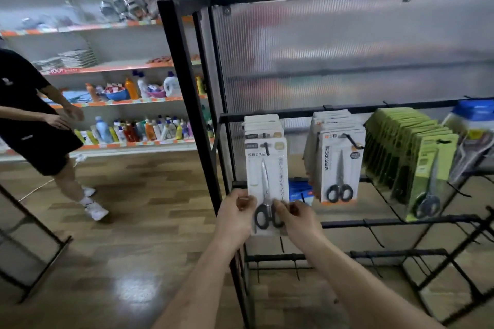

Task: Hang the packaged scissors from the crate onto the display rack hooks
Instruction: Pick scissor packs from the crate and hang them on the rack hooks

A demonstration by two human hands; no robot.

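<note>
1 wide-angle head view faces forward and slightly down, close to the black rack (191, 99) at right; store shelves (120, 101) sit farther off, upper left

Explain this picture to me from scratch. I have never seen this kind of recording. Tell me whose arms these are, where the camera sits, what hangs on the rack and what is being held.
There is no machine here. A person wears one camera on the head, looking forward and down, so the two bare arms reaching in from the bottom are their own. The left hand and right hand pinch the lower edges of the packaged scissors, whose top hole is at a black hook of the display rack. More cards of the same kind hang behind it. To the right hang white packs and green packs. At the left is a person in black, in front of store shelves of bottles.
</note>
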